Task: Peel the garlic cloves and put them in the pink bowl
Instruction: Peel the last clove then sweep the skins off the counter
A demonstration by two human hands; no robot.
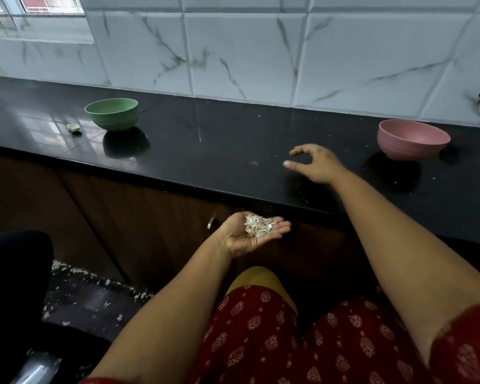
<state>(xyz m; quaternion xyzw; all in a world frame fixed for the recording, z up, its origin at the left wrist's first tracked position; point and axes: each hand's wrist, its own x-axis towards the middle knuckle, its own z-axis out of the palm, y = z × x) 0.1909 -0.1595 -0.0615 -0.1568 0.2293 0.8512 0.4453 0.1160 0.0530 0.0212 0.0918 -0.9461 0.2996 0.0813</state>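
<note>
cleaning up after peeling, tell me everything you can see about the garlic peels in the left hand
The garlic peels are a small loose heap of thin, papery flakes, whitish and dry-looking. They lie on the palm and fingers of the left hand, which is held flat, palm up, just below the front edge of the black counter. Nothing but that hand touches them. The right hand is apart, over the counter.
</note>
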